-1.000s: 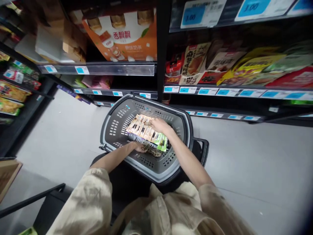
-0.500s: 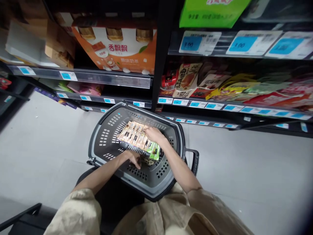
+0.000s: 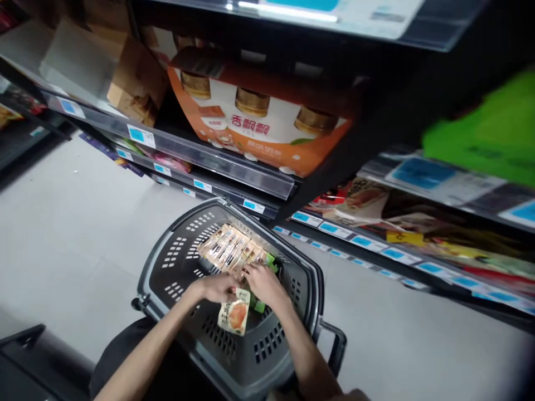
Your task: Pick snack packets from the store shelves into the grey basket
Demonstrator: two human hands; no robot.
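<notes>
Both my hands are inside a grey shopping basket (image 3: 175,337) with slotted walls. My left hand (image 3: 216,287) is closed on the upper edge of a cream snack packet (image 3: 234,313) with an orange picture on it, which hangs inside the near side. Close beside it, my right hand (image 3: 264,284) reaches down with fingers bent and closed at the packets; what they grip is hidden. A row of beige snack packets (image 3: 228,245) lies along the far side of the basket. Some green packaging (image 3: 258,305) shows partly behind my right hand.
Dark store shelves with blue price tags (image 3: 253,206) stand just beyond the basket. An orange and white multipack (image 3: 259,131) sits on the left shelf, with open cardboard (image 3: 131,83) beside it. The basket's handle (image 3: 336,348) sticks out at right. Pale floor tiles (image 3: 83,223) surround it.
My left hand has come up from the near side, now with the cream packet. My right hand has drawn back from the beige packets towards it. The view has turned and tilted.
</notes>
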